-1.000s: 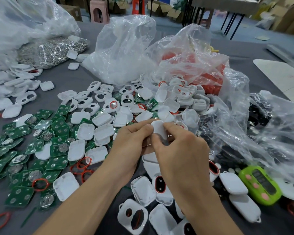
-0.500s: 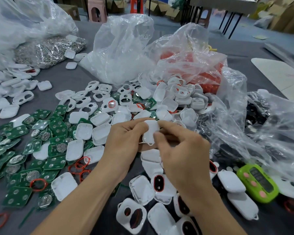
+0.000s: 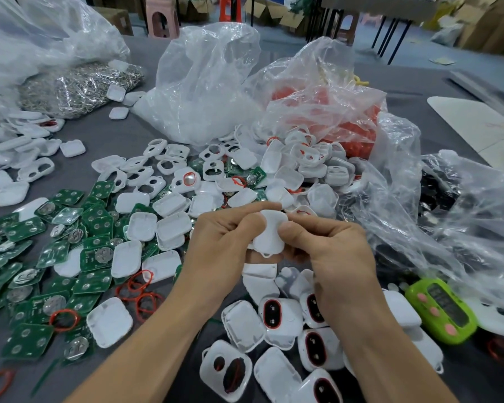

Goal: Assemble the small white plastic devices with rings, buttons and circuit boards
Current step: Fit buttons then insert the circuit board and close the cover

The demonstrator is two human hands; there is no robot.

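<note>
Left grip (image 3: 224,242) and right grip (image 3: 332,251) are both pinching one shell (image 3: 269,237) above the surface (image 3: 105,138) centre. Shell is showing more than a second ago, loop pointing down. Halves probably snapping shut.

HAND AND ARM POSITIONS

Left forearm (image 3: 146,344): bare, entering from 7 o'clock, angled toward 1 o'clock.

Left hand (image 3: 224,242): back upward, fingers curled, index finger (image 3: 253,206) extended toward 3 o'clock along the top edge of the white casing (image 3: 269,237), gripping it from 9 o'clock.

Right forearm (image 3: 376,344): bare, entering from 5 o'clock, angled toward 11 o'clock.

Right hand (image 3: 329,251): back upward, fingers curled under, thumb (image 3: 288,228) pressed on the casing face from 3 o'clock.

Hands meeting just to 12 o'clock of frame centre, knuckles near together.
</note>
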